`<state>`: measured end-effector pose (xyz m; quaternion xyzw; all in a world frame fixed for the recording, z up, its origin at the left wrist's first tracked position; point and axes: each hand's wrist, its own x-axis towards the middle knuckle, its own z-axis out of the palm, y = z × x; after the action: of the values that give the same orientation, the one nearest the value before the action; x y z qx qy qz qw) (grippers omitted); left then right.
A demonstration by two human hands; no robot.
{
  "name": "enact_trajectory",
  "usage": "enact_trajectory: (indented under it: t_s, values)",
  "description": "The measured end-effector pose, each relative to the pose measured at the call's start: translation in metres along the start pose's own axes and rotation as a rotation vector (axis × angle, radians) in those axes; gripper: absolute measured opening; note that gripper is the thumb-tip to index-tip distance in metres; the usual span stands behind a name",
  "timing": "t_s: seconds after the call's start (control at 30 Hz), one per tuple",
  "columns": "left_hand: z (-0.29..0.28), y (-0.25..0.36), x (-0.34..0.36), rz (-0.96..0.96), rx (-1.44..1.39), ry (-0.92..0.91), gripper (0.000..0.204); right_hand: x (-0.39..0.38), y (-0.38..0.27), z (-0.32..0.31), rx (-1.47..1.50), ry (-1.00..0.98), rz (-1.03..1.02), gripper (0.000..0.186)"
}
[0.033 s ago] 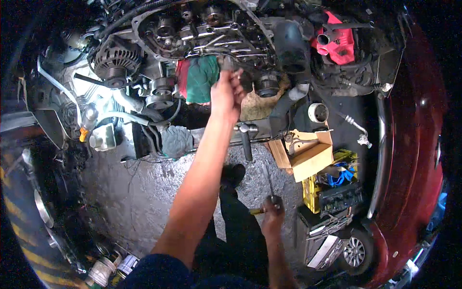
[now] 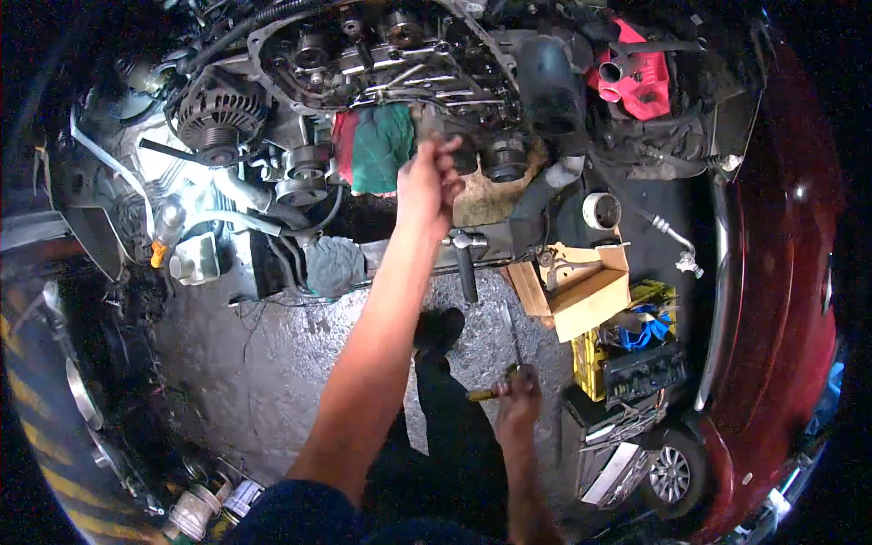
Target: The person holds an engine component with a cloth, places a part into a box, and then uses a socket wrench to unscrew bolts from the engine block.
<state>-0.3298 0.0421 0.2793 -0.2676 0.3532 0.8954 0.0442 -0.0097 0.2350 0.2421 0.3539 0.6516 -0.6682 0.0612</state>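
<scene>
My left hand point(image 2: 429, 182) is stretched out to the engine point(image 2: 409, 68), fingers curled in. A greyish piece point(image 2: 427, 118) shows just past its fingertips, too blurred to name. Beside that hand a green and red rag point(image 2: 381, 147) lies tucked against the engine's front, and pulleys point(image 2: 505, 159) are to its right. My right hand point(image 2: 520, 400) is low over the floor, closed on a yellow-handled tool point(image 2: 482, 395). A thin metal blade point(image 2: 513, 336) points up and away from the same fist; whether it belongs to that handle, I cannot tell.
A ratchet-like tool with a black handle point(image 2: 467, 272) rests on the front crossmember. To the right are an open cardboard box point(image 2: 590, 304), a tape roll point(image 2: 599, 212), a yellow crate point(image 2: 586, 368) and a red car panel point(image 2: 772, 318). An alternator point(image 2: 218, 127) and a bright lamp point(image 2: 171, 218) are left.
My right hand has shifted very slightly upward with the tool. The fingers of my left hand have moved a touch; otherwise everything stays in place.
</scene>
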Motion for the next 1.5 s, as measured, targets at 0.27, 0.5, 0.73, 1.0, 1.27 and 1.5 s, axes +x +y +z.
enact_trajectory:
  t_s: [0.27,0.5,0.73,1.0,1.27,1.5]
  values:
    - [-0.029,-0.013,-0.094,-0.034,0.511,-0.069,0.026,0.053,-0.091,0.070,0.685,-0.208,0.115,0.024]
    - [-0.041,-0.020,-0.142,0.286,0.909,0.016,0.019,0.065,-0.123,0.134,0.468,-0.263,-0.129,0.021]
    - [-0.062,-0.020,-0.155,0.528,0.996,0.047,0.019,0.049,-0.123,0.148,0.550,-0.298,-0.065,0.016]
    - [-0.081,-0.023,-0.169,0.411,0.973,-0.026,0.015,0.041,-0.112,0.150,0.503,-0.261,-0.037,0.014]
    - [-0.108,-0.004,-0.169,-0.450,-0.229,-0.183,0.064,0.041,-0.105,0.119,-0.046,-0.406,-0.156,0.018]
    - [-0.141,-0.019,-0.182,-0.382,0.051,-0.115,0.041,0.032,-0.089,0.118,-0.385,-0.546,-0.233,0.021]
